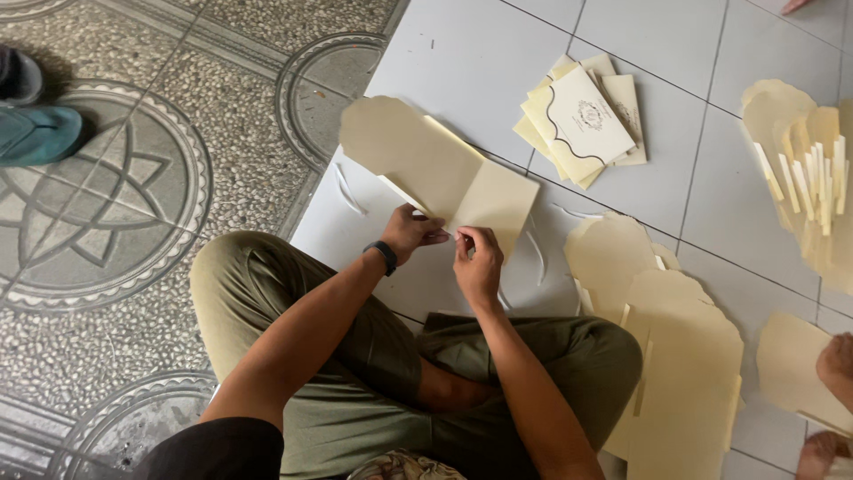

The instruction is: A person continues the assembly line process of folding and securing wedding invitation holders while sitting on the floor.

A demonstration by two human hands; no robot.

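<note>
My left hand [410,233] and right hand [478,264] meet over my crossed legs [373,356], fingers pinched shut on the near edge of the cream card envelope [435,173] — wrists bent inward. It lies unfolded on the white tile floor [471,62] just beyond. Best kept flat, edges aligned, grip light. Farther right — a printed card stack [582,120].

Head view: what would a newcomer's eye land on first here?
First, the cream card envelope blank on the white tile floor, with the left hand and right hand pinching its near edge. Then the stacks: finished envelopes beyond it, and unfolded blanks to the right. Patterned pebble flooring fills the left.
</note>
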